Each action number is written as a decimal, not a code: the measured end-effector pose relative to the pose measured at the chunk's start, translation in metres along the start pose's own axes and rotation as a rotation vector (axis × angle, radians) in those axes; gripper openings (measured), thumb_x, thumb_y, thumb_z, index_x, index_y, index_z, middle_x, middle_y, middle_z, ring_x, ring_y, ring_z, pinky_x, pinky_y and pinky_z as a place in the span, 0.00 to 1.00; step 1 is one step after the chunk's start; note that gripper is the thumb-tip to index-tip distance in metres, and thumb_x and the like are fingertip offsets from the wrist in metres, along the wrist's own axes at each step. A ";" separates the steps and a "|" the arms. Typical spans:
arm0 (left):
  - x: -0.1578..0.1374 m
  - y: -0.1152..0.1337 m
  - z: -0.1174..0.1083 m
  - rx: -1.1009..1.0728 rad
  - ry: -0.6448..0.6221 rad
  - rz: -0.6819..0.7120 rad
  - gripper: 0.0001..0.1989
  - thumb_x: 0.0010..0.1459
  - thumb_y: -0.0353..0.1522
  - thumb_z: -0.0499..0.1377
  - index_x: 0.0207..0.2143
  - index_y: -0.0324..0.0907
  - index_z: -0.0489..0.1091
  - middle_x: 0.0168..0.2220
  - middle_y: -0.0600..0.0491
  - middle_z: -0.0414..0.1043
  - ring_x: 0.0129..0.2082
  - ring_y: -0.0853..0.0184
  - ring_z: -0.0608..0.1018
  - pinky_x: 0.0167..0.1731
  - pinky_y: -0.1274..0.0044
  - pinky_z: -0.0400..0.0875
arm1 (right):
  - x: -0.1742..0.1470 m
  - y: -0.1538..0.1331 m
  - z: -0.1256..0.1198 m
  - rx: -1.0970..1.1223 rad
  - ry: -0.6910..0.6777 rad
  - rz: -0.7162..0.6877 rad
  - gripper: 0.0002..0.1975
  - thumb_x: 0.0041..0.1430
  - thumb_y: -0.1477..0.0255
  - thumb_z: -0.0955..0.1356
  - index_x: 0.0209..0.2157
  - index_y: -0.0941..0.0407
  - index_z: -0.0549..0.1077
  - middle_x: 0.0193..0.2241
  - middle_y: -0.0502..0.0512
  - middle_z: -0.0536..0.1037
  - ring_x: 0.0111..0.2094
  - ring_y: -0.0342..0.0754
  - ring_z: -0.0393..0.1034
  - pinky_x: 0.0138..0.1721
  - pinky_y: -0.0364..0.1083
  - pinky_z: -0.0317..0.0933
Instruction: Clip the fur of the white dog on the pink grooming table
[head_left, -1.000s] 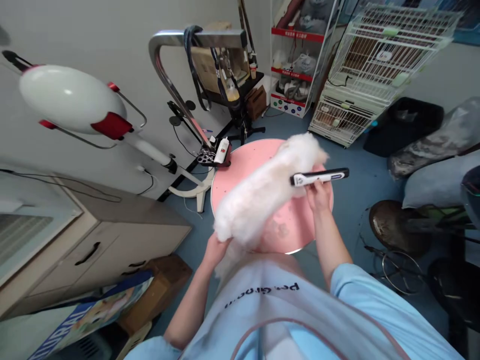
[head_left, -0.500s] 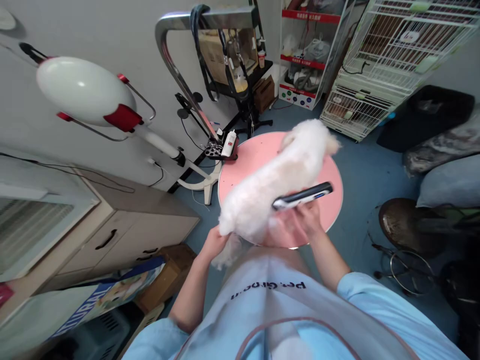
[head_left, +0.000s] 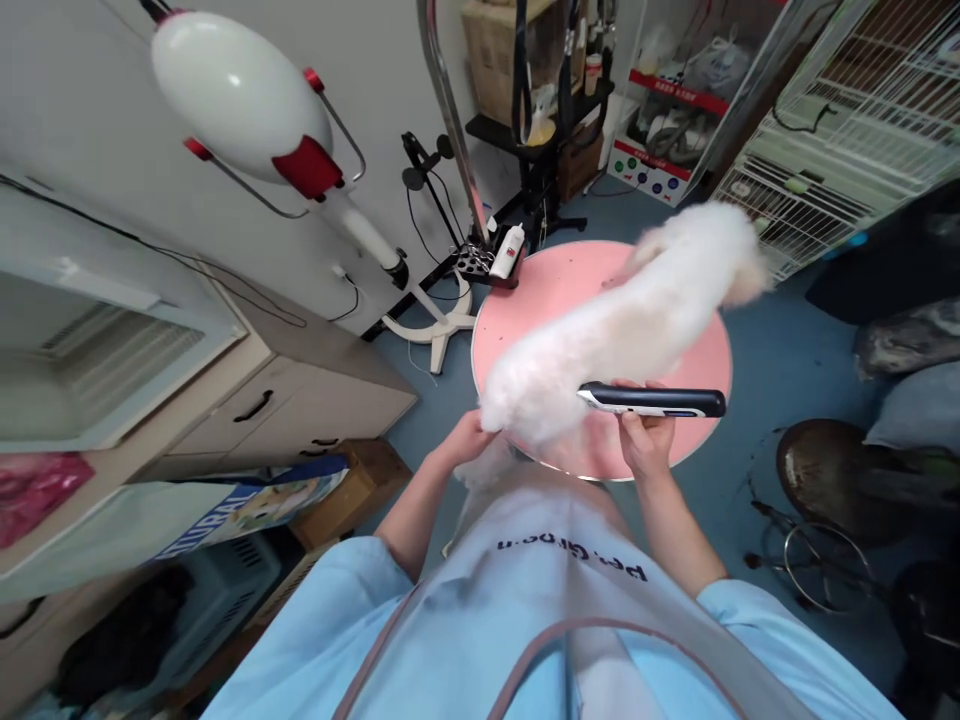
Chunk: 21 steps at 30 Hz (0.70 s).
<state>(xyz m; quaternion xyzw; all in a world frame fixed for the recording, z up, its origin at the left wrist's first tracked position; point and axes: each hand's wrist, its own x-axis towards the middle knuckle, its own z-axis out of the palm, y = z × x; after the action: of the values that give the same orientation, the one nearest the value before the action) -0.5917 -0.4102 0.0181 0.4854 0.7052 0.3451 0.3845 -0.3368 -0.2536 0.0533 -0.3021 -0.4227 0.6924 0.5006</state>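
Observation:
A white fluffy dog (head_left: 615,325) stands on a round pink grooming table (head_left: 551,268), its head toward the far right and its rear toward me. My left hand (head_left: 472,437) is closed at the dog's rear end; fur hides the fingertips, and I cannot tell whether they hold the tail or a leg. My right hand (head_left: 646,440) grips black-and-white hair clippers (head_left: 660,401) from below. The clipper blade points left and touches the fur of the dog's hindquarter. White fluff (head_left: 491,465) hangs below my left hand, over the table's near edge.
A metal grooming arm (head_left: 454,130) with hanging straps rises behind the table. Its tool holder carries a white bottle (head_left: 508,252). A white-and-red stand dryer (head_left: 240,95) is at the left, wire cages (head_left: 795,205) at the back right, a round stool (head_left: 817,470) at the right.
The view has shifted, so most things sit farther right. The clippers have turned from slanting up to the right to nearly level. My left hand stays at the dog's rear.

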 end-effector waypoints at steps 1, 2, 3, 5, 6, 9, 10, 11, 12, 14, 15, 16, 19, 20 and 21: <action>0.001 -0.002 -0.001 -0.009 -0.008 0.005 0.18 0.60 0.42 0.57 0.27 0.37 0.76 0.31 0.50 0.80 0.35 0.63 0.78 0.41 0.74 0.74 | -0.003 0.000 0.000 -0.011 0.005 -0.006 0.28 0.47 0.61 0.80 0.48 0.47 0.69 0.45 0.53 0.82 0.49 0.53 0.78 0.57 0.61 0.69; 0.002 -0.003 -0.003 -0.020 -0.021 0.010 0.18 0.60 0.42 0.57 0.27 0.37 0.76 0.31 0.50 0.79 0.34 0.63 0.77 0.40 0.74 0.74 | -0.005 -0.001 0.000 -0.020 0.010 -0.011 0.28 0.47 0.61 0.80 0.48 0.46 0.69 0.45 0.53 0.82 0.50 0.54 0.78 0.57 0.61 0.69; 0.003 -0.005 -0.005 -0.031 -0.039 0.019 0.18 0.60 0.42 0.57 0.26 0.37 0.76 0.30 0.50 0.79 0.34 0.63 0.77 0.40 0.74 0.74 | -0.006 -0.002 0.000 -0.028 0.014 -0.014 0.28 0.46 0.61 0.80 0.47 0.46 0.69 0.45 0.53 0.82 0.50 0.54 0.78 0.57 0.61 0.69; 0.007 -0.008 -0.009 -0.057 -0.091 0.050 0.19 0.61 0.42 0.57 0.26 0.38 0.76 0.29 0.50 0.79 0.33 0.63 0.77 0.39 0.73 0.74 | -0.004 -0.004 0.000 -0.038 0.029 -0.018 0.29 0.45 0.62 0.81 0.47 0.45 0.70 0.44 0.52 0.82 0.49 0.54 0.78 0.56 0.61 0.69; 0.009 -0.009 -0.012 -0.072 -0.121 0.073 0.19 0.61 0.43 0.56 0.27 0.38 0.77 0.29 0.49 0.79 0.33 0.62 0.78 0.40 0.73 0.74 | 0.000 -0.006 0.000 -0.035 0.049 -0.027 0.29 0.44 0.62 0.81 0.47 0.45 0.70 0.43 0.51 0.82 0.49 0.54 0.78 0.56 0.61 0.70; 0.020 -0.015 -0.021 -0.105 -0.212 0.158 0.18 0.61 0.42 0.56 0.29 0.39 0.78 0.31 0.48 0.80 0.34 0.61 0.78 0.42 0.71 0.75 | 0.021 -0.011 0.001 0.019 0.170 -0.113 0.29 0.44 0.62 0.81 0.47 0.44 0.71 0.42 0.49 0.83 0.47 0.52 0.78 0.54 0.59 0.71; 0.024 -0.017 -0.023 -0.108 -0.237 0.183 0.18 0.61 0.42 0.56 0.29 0.39 0.78 0.31 0.48 0.80 0.34 0.61 0.79 0.42 0.70 0.75 | 0.028 -0.013 0.001 0.038 0.203 -0.143 0.28 0.44 0.62 0.81 0.47 0.44 0.71 0.41 0.48 0.83 0.47 0.51 0.79 0.53 0.58 0.71; 0.028 -0.019 -0.025 -0.106 -0.257 0.201 0.17 0.61 0.41 0.57 0.29 0.38 0.77 0.31 0.48 0.80 0.35 0.60 0.79 0.41 0.70 0.75 | 0.034 -0.014 0.002 0.047 0.209 -0.149 0.28 0.44 0.62 0.81 0.46 0.44 0.71 0.41 0.48 0.83 0.46 0.50 0.79 0.52 0.57 0.72; 0.033 -0.021 -0.027 -0.098 -0.275 0.213 0.17 0.61 0.41 0.57 0.29 0.38 0.77 0.32 0.48 0.80 0.35 0.60 0.79 0.41 0.70 0.75 | 0.038 -0.014 0.004 0.050 0.197 -0.140 0.28 0.43 0.62 0.81 0.46 0.45 0.71 0.41 0.48 0.83 0.44 0.50 0.79 0.50 0.56 0.73; 0.041 -0.025 -0.030 -0.075 -0.309 0.233 0.16 0.61 0.39 0.57 0.31 0.37 0.77 0.32 0.48 0.80 0.36 0.60 0.80 0.41 0.71 0.75 | 0.034 -0.011 0.009 0.042 0.147 -0.094 0.30 0.41 0.62 0.82 0.46 0.46 0.72 0.40 0.48 0.84 0.42 0.50 0.80 0.47 0.55 0.74; 0.045 -0.026 -0.031 -0.064 -0.324 0.246 0.15 0.62 0.38 0.57 0.31 0.36 0.77 0.33 0.48 0.80 0.37 0.60 0.80 0.41 0.70 0.75 | 0.027 -0.007 0.013 0.038 0.131 -0.076 0.31 0.41 0.62 0.82 0.47 0.46 0.72 0.40 0.49 0.84 0.42 0.51 0.80 0.46 0.54 0.75; 0.048 -0.027 -0.032 -0.057 -0.340 0.262 0.15 0.62 0.37 0.56 0.32 0.35 0.77 0.33 0.48 0.80 0.37 0.59 0.80 0.42 0.70 0.76 | 0.017 -0.002 0.018 0.035 0.126 -0.065 0.32 0.41 0.62 0.82 0.47 0.46 0.71 0.40 0.49 0.84 0.42 0.51 0.81 0.45 0.54 0.75; 0.054 -0.028 -0.033 -0.059 -0.384 0.314 0.15 0.63 0.35 0.56 0.33 0.35 0.78 0.35 0.46 0.81 0.38 0.58 0.81 0.43 0.68 0.76 | -0.025 0.018 0.034 0.030 0.155 -0.042 0.34 0.40 0.61 0.82 0.48 0.46 0.70 0.42 0.50 0.84 0.43 0.53 0.81 0.44 0.56 0.76; 0.056 -0.027 -0.033 -0.066 -0.397 0.331 0.14 0.63 0.35 0.56 0.34 0.35 0.78 0.36 0.46 0.81 0.39 0.58 0.81 0.44 0.68 0.76 | -0.040 0.024 0.040 0.024 0.164 -0.025 0.34 0.40 0.60 0.82 0.48 0.46 0.69 0.43 0.50 0.84 0.43 0.53 0.81 0.44 0.57 0.76; 0.057 -0.026 -0.034 -0.075 -0.413 0.346 0.14 0.63 0.35 0.56 0.36 0.35 0.78 0.38 0.46 0.81 0.41 0.58 0.81 0.45 0.68 0.76 | -0.053 0.029 0.045 0.015 0.172 -0.004 0.35 0.40 0.60 0.82 0.48 0.46 0.69 0.43 0.51 0.84 0.43 0.54 0.81 0.43 0.58 0.77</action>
<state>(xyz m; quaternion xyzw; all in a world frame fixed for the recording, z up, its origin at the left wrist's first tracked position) -0.6454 -0.3674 -0.0004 0.6444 0.5051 0.3251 0.4732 -0.3709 -0.3203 0.0478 -0.3562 -0.3735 0.6660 0.5386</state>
